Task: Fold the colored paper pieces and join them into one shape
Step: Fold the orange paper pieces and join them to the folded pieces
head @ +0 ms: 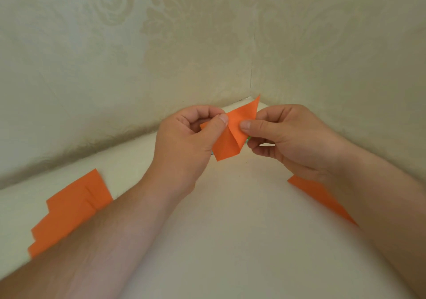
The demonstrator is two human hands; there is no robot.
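Above the pale tabletop [230, 218], you are holding a creased orange paper piece [232, 135], left hand [184, 146] and right hand [290, 137] fingers pinching it.

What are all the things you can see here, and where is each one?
Folded paper piece: one, orange, held up in the air over the table, between both hands.
Stack of paper pieces: several overlapping, exact count unclear, orange, lying flat on the table at the left.
Paper piece: one, orange, flat on the table at the right, partly hidden under the right forearm.
Green bit: one small sliver, green, peeking out behind the held paper; too hidden to identify.
Table: one, cream white, set in the corner.
Walls: two, beige with a swirly pattern, behind the table.
Left hand: pinches the held paper's left side.
Right hand: pinches its right side.
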